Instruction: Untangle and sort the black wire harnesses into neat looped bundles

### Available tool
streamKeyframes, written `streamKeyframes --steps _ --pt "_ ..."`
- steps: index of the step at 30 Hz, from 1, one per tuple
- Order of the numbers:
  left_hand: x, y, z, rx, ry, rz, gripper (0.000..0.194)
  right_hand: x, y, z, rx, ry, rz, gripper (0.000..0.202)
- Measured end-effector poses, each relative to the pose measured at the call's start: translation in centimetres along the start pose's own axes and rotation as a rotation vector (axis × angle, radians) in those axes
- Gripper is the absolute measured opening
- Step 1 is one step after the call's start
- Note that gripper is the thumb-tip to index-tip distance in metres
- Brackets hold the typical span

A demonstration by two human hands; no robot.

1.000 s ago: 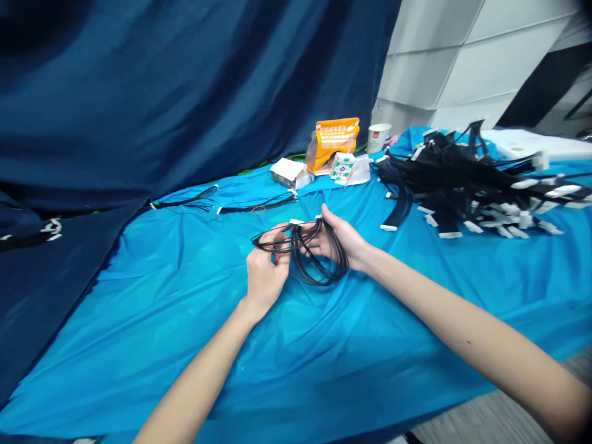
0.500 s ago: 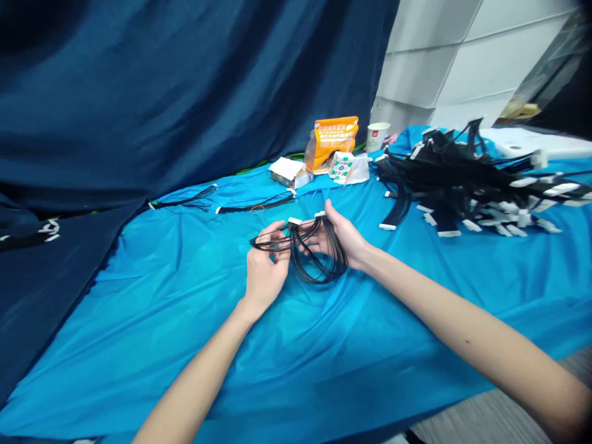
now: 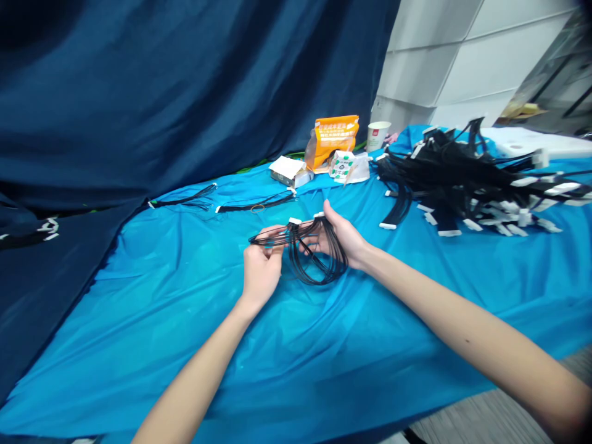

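Observation:
A looped black wire harness [image 3: 319,279] with white connectors at its top hangs between my hands, above the blue cloth. My left hand [image 3: 263,266] is closed on the left end of its wires, fingers curled. My right hand [image 3: 341,237] grips the harness near the right white connector, thumb pointing up and fingers behind the loop. The wires partly hide the right fingers. Just beyond my hands, another black wire harness [image 3: 254,205] lies on the cloth with a thin orange-brown ring on it.
A large heap of black cables [image 3: 453,172] with white connectors lies at the right. Toward the back stand an orange pouch [image 3: 335,139], a small open box [image 3: 290,172], a white-green packet [image 3: 342,165] and a paper cup [image 3: 377,135]. One more harness [image 3: 185,200] lies at the left.
My left hand has shifted slightly left and its fingers have curled in more. The right hand and the harness loop stay almost in place.

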State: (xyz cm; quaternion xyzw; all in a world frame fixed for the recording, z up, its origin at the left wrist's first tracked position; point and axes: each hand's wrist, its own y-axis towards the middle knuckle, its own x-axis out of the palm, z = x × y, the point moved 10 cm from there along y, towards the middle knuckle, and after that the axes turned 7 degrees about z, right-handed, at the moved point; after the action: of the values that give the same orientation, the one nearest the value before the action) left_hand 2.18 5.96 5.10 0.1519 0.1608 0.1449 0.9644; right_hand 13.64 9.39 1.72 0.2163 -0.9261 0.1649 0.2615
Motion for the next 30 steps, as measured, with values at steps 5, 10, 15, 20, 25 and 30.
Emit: streamKeyframes --steps 5,10,15,20,25,30 --pt "-0.5 -0.3 2.0 0.197 0.199 0.068 0.025 -0.1 0.0 0.1 0.004 0.011 0.012 0.064" --pt "-0.6 -0.6 3.2 0.323 0.265 0.116 0.021 0.0 0.1 0.0 -0.007 0.016 -0.01 0.065" --pt "-0.3 -0.2 1.8 0.208 0.168 0.063 0.027 0.0 0.1 0.0 -0.01 0.001 -0.013 0.066" --pt "-0.3 -0.2 1.6 0.185 0.14 0.06 0.027 -0.1 0.1 -0.1 -0.018 0.009 -0.008 0.065" --pt "-0.4 -0.3 1.9 0.193 0.156 0.075 0.025 -0.1 0.1 0.0 -0.009 0.018 -0.004 0.066" --pt "-0.4 -0.3 2.0 0.192 0.175 0.07 0.026 -0.1 0.0 -0.1 0.005 0.021 0.022 0.066"
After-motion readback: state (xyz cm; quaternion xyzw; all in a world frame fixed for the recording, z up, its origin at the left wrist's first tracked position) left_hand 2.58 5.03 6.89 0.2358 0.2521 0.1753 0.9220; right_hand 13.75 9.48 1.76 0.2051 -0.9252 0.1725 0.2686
